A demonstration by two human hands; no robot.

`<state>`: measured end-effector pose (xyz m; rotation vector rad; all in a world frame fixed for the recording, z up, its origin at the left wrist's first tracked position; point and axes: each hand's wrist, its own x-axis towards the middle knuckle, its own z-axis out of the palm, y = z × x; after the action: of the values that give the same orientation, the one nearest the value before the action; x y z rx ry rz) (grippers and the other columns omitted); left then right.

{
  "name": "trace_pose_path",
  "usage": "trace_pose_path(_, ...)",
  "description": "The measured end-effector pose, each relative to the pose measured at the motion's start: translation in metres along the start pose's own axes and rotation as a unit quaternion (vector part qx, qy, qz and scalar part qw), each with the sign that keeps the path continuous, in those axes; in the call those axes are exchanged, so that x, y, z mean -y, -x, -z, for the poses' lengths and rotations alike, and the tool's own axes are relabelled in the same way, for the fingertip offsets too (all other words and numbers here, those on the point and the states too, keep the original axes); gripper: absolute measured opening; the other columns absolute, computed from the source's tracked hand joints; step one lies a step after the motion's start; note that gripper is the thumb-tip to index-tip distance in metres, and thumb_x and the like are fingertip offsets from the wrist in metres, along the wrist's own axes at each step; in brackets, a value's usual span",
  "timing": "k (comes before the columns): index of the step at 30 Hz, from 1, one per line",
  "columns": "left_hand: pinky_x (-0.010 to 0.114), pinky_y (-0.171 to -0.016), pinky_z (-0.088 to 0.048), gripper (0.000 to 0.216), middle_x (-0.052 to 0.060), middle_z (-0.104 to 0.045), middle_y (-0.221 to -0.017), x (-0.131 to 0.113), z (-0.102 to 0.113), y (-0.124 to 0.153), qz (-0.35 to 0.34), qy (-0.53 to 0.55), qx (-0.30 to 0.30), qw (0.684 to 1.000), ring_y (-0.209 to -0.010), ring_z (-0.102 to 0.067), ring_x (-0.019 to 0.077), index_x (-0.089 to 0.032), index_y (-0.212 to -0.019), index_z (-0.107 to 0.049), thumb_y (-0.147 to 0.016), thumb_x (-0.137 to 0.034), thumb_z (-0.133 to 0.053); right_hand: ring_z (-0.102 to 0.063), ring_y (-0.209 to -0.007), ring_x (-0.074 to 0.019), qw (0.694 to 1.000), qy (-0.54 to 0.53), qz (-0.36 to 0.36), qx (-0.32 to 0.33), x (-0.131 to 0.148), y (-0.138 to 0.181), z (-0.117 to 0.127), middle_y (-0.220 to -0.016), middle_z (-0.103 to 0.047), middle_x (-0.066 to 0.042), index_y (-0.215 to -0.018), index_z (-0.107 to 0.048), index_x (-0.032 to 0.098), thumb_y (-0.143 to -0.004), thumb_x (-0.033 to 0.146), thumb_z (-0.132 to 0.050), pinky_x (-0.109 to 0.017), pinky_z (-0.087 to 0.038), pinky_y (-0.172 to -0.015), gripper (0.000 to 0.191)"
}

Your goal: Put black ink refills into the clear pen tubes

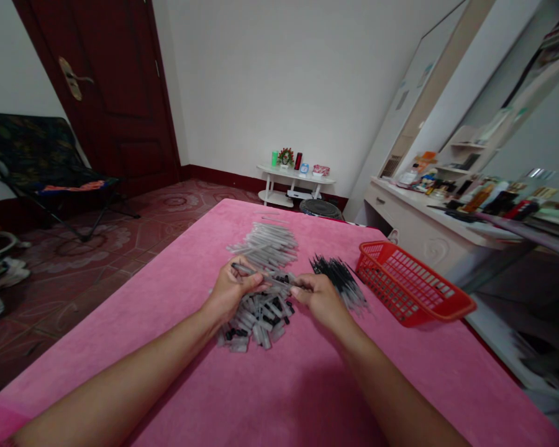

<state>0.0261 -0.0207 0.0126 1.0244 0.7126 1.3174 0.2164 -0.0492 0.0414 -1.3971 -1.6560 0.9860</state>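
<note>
My left hand (235, 288) is closed in a pinch around one end of a slim, clear pen (277, 281), whose dark tip sticks out past the fingers. At the other end, the thumb and fingers of my right hand (319, 297) are pressed together on the same pen. Beneath both hands lies a heap of clear and black pen caps (261, 320). Just beyond them is a stack of clear pen barrels (270, 241). A bundle of dark-tipped ink refills (340, 279) rests right of my right hand. Finer details of the pen are blurred.
A red plastic basket (414, 285) stands at the right edge of the pink-covered table (177, 329). Farther right is a dresser (414, 214) crowded with bottles. A folding chair (51, 161) stands at left, and a small white shelf table (298, 176) is by the wall.
</note>
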Motion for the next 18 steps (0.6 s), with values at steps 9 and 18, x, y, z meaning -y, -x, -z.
trace_pose_path(9,0.032,-0.057,-0.057,0.036,0.005,-0.071,-0.073,-0.008,-0.002,0.003,-0.040,-0.041,0.082,0.995,-0.061,-0.067,0.0183,-0.016,-0.071,-0.047,-0.059,-0.026,-0.079,-0.034,-0.037,-0.0057,0.954,-0.179,-0.157,0.180,0.004,0.005,0.015,-0.047,-0.048,0.004,-0.064,-0.061,0.011,-0.056,0.037,-0.067,-0.021,-0.024,-0.040,0.027)
trace_pose_path(18,0.023,-0.054,-0.050,0.032,0.001,-0.068,-0.066,-0.008,-0.010,0.003,-0.061,-0.132,0.092,0.985,-0.056,-0.062,0.0132,-0.015,-0.069,-0.050,-0.059,-0.028,-0.078,-0.045,-0.053,-0.0094,0.981,0.142,0.067,0.113,0.008,0.008,0.006,-0.054,-0.052,0.002,-0.058,-0.057,0.014,-0.077,0.034,-0.056,-0.021,-0.029,-0.051,0.027)
